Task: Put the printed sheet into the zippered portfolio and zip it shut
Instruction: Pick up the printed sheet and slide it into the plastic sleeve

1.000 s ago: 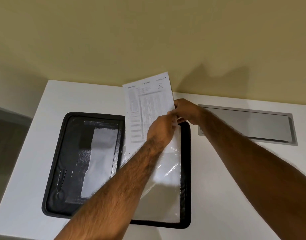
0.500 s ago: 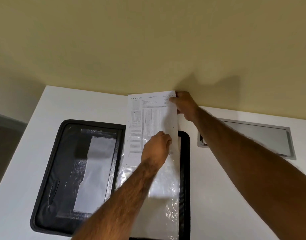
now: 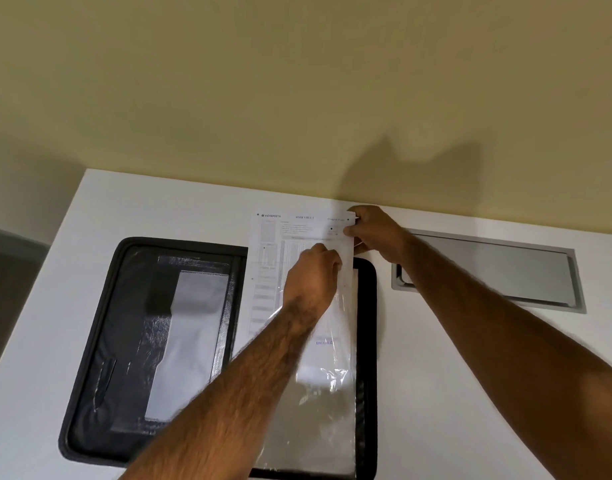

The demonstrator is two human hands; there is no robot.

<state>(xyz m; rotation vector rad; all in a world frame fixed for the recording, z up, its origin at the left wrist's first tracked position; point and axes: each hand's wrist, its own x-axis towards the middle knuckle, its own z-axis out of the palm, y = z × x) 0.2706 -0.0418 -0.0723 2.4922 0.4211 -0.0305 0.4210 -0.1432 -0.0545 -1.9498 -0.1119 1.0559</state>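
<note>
White counter (image 3: 436,358) w/ a grey metal hatch (image 3: 488,268) set in it, against a yellow-beige wall (image 3: 297,81). Black zippered portfolio (image 3: 90,341) lies open; printed sheet (image 3: 273,265) sits half inside its clear sleeve (image 3: 318,410). Your right hand (image 3: 377,233) fingers pinch the sheet's top corner; left hand (image 3: 311,275) fingers clamp the sleeve's opening.
</note>
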